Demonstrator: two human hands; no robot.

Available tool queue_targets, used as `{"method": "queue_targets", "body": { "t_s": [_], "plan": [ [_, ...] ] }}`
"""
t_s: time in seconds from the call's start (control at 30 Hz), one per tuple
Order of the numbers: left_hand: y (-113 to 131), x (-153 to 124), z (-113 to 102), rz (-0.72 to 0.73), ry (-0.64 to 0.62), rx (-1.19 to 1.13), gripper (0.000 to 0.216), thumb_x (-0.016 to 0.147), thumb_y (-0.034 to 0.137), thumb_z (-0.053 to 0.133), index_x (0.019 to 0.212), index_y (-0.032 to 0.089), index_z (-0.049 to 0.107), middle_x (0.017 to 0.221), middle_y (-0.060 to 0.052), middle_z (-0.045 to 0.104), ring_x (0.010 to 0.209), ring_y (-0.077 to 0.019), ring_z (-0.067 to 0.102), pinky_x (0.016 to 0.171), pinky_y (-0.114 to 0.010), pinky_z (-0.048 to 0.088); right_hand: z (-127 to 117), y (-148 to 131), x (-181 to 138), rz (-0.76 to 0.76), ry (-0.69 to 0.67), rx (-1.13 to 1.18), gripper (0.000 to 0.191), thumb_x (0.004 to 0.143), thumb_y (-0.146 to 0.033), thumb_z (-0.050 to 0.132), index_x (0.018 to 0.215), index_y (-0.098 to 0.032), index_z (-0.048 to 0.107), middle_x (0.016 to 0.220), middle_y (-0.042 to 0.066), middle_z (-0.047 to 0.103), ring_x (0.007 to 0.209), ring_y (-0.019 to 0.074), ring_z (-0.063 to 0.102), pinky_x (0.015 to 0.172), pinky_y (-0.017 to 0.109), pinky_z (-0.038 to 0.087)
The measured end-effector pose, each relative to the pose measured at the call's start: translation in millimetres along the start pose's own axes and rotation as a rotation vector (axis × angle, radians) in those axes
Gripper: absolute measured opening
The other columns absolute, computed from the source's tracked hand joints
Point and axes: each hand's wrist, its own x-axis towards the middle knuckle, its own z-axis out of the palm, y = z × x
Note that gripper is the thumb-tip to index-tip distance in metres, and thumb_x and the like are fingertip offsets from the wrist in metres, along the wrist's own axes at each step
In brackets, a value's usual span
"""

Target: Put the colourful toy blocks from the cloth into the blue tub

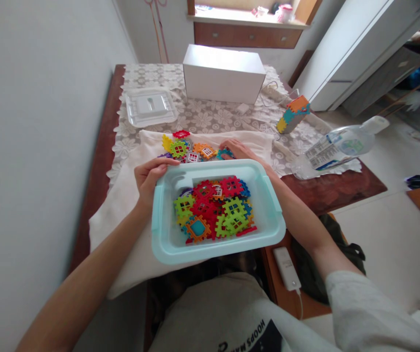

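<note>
A light-blue plastic bin (215, 254) is tipped toward me above the near edge of the table. Inside lie several interlocking plastic tiles (202, 208) in red, green, orange and blue, some with window shapes. My left hand (151, 178) grips the bin's far left corner, with its thumb and fingers at the rim. Beyond the bin, my right hand (241, 150) has its fingers curled over a blue tile (225, 154) on the white cloth; the bin partly hides that hand. More loose tiles (178, 149) lie on the cloth left of it.
A white box (224, 76) and a clear plastic lid (151, 107) are at the back of the table. To the right stand a block built of tiles (293, 115) and a large clear bottle (336, 146). A white power bank (286, 268) with a cable lies beside me. The wall is close on the left.
</note>
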Motion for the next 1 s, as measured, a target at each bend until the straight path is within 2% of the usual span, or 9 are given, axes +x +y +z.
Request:
{"method": "queue_targets", "body": {
  "t_s": [0.1, 0.2, 0.33, 0.47, 0.53, 0.73, 0.87, 1.0],
  "plan": [
    [0, 1, 0, 0.011, -0.008, 0.011, 0.023, 0.082, 0.047, 0.094, 0.079, 0.025, 0.098, 0.067, -0.006, 0.078, 0.056, -0.0135, 0.05, 0.053, -0.029, 0.028, 0, 2, 3, -0.036, -0.008, -0.009, 0.024, 0.122, -0.05, 0.067, 0.128, -0.027, 0.072, 0.159, 0.02, 0.081, 0.15, 0.0362, 0.069, 0.14, 0.056, 0.054],
    [0, 1, 0, 0.018, -0.005, 0.012, 0.021, 0.08, 0.045, 0.092, 0.079, 0.025, 0.098, 0.069, -0.006, 0.079, 0.058, -0.014, 0.052, 0.055, -0.03, 0.031, 1, 9, 4, -0.064, -0.036, 0.018, 0.027, 0.113, -0.044, 0.08, 0.133, -0.027, 0.073, 0.167, 0.019, 0.079, 0.158, 0.0354, 0.065, 0.144, 0.052, 0.05],
    [-1, -1, -1, -0.005, 0.002, 0.022, 0.021, 0.079, 0.042, 0.088, 0.079, 0.024, 0.098, 0.069, -0.007, 0.078, 0.058, -0.0146, 0.051, 0.056, -0.034, 0.029, 0, 15, 3, -0.057, -0.036, 0.042, 0.03, 0.106, -0.035, 0.086, 0.132, -0.025, 0.075, 0.16, 0.019, 0.083, 0.154, 0.0355, 0.068, 0.142, 0.052, 0.052],
    [-2, -3, -2, -0.027, 0.01, 0.035, 0.024, 0.084, 0.046, 0.089, 0.081, 0.023, 0.096, 0.07, -0.007, 0.076, 0.057, -0.0158, 0.05, 0.057, -0.036, 0.027, -3, 13, 2, 0.003, -0.048, 0.083, 0.03, 0.103, -0.035, 0.089, 0.13, -0.03, 0.078, 0.186, 0.016, 0.07, 0.172, 0.0364, 0.065, 0.151, 0.057, 0.049],
    [-2, -3, -2, -0.034, 0.014, 0.033, 0.025, 0.083, 0.048, 0.09, 0.081, 0.024, 0.096, 0.068, -0.007, 0.074, 0.057, -0.0156, 0.049, 0.056, -0.036, 0.026, -5, 9, 1, 0.032, -0.051, 0.097, 0.03, 0.1, -0.035, 0.092, 0.126, -0.032, 0.078, 0.189, 0.014, 0.068, 0.174, 0.0375, 0.064, 0.153, 0.059, 0.048],
    [3, -3, 1, -0.044, 0.025, 0.025, 0.021, 0.077, 0.045, 0.089, 0.078, 0.027, 0.099, 0.065, -0.006, 0.076, 0.055, -0.0151, 0.048, 0.053, -0.034, 0.025, -3, 0, 0, 0.091, 0.007, 0.095, 0.033, 0.095, -0.035, 0.092, 0.124, -0.031, 0.076, 0.159, 0.014, 0.08, 0.149, 0.0376, 0.075, 0.141, 0.056, 0.06],
    [4, -2, 2, -0.027, 0.024, 0.02, 0.022, 0.079, 0.047, 0.091, 0.078, 0.026, 0.098, 0.066, -0.005, 0.077, 0.055, -0.0142, 0.05, 0.053, -0.032, 0.027, -1, 1, 1, 0.074, 0.001, 0.089, 0.028, 0.094, -0.031, 0.089, 0.118, -0.032, 0.075, 0.151, 0.012, 0.08, 0.144, 0.0355, 0.074, 0.139, 0.055, 0.061],
    [4, -2, 3, -0.017, 0.027, 0.014, 0.022, 0.078, 0.046, 0.09, 0.077, 0.025, 0.098, 0.065, -0.006, 0.078, 0.055, -0.0143, 0.05, 0.053, -0.03, 0.027, 1, 4, 4, 0.123, 0.005, 0.053, 0.03, 0.095, -0.032, 0.091, 0.119, -0.031, 0.073, 0.148, 0.015, 0.08, 0.139, 0.0387, 0.075, 0.135, 0.06, 0.062]
  ]
}}
